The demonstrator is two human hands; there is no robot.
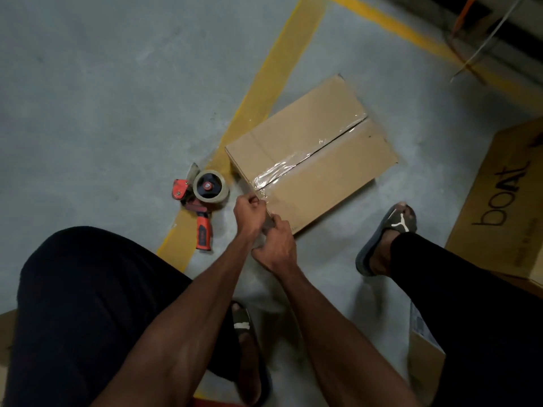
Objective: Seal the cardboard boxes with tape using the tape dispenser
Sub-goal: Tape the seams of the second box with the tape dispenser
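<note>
A brown cardboard box [329, 177] lies on the grey floor, its flaps closed. A strip of clear tape [293, 163] runs along the centre seam and wrinkles near the front edge. My left hand [249, 212] pinches the loose end of the tape at the box's near corner. Just below it, my right hand [276, 245] grips the same tape end against the box's front side. The red and black tape dispenser [202, 198] lies on the floor left of the box, untouched, with its roll facing up.
A larger printed cardboard box [505, 207] stands at the right, another box [423, 356] lower right. Yellow floor lines [273, 80] cross under the taped box. My knees and sandalled feet [385, 239] flank the hands. White strapping [484, 39] lies top right.
</note>
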